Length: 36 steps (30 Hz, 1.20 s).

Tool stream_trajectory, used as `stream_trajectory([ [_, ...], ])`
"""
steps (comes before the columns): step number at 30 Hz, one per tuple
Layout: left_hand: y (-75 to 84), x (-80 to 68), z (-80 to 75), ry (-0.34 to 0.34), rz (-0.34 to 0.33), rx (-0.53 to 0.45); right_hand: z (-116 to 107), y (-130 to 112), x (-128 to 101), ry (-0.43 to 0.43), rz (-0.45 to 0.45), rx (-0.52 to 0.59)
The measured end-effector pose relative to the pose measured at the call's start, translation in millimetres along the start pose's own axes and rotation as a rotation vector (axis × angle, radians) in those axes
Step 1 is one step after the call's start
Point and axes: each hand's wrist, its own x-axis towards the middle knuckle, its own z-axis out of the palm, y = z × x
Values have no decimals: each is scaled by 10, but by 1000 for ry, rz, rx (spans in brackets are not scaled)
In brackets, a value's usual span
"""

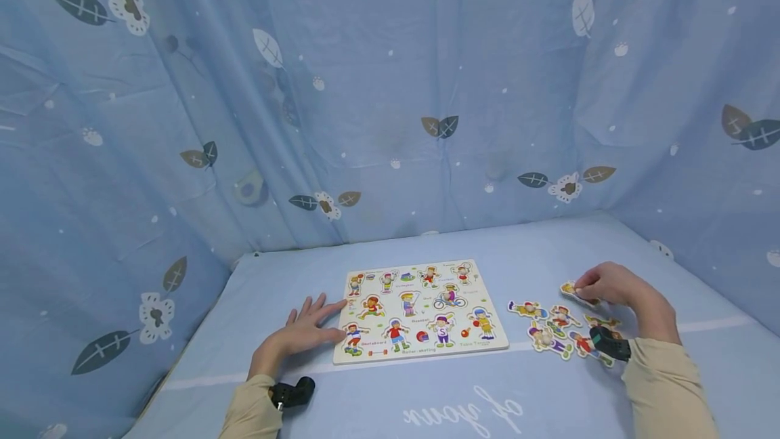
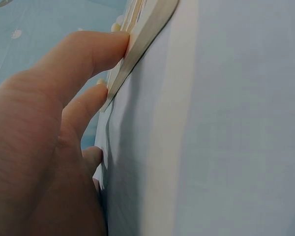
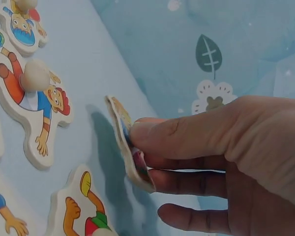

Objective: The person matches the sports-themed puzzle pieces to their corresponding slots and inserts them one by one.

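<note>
A wooden puzzle board (image 1: 420, 354) printed with sports figures lies flat on the table. My left hand (image 1: 305, 330) is at its left side, fingers spread, with thumb and index fingertip touching the edge; the left wrist view shows these fingertips (image 2: 119, 45) against the board's side. To the right, my right hand (image 1: 615, 284) pinches a puzzle piece (image 3: 128, 142) between thumb and fingers. That piece is tilted on edge close over the table, and the thumb hides part of its picture. Several loose figure pieces (image 1: 551, 343) lie between the board and my right hand.
Round wooden knobs (image 3: 35, 75) stand up from the loose pieces. A blue cloth (image 1: 451, 398) with a white stripe and lettering covers the table. Blue patterned curtains (image 1: 378, 87) hang behind and on both sides. A black wrist device (image 1: 292, 393) sits on each forearm.
</note>
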Motion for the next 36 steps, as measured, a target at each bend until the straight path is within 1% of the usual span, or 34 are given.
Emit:
stream_trajectory([
  [8,-21,6,13,5,-2,6,-4,-146,-3,52,-73,4],
  [15,-47,21,32,7,-5,2,43,-329,27,92,-168,-31],
  [20,-38,32,22,5,-15,2,89,-510,63,134,-197,-53],
  [23,-36,36,13,0,-24,-5,106,-622,78,167,-231,-92],
  [27,-41,46,7,0,-28,-2,141,-778,92,217,-247,-128],
  [32,-55,43,3,6,-23,-6,247,-1010,114,263,-269,-157],
  [36,-57,32,19,4,-17,-7,357,-1165,138,275,-311,-193],
])
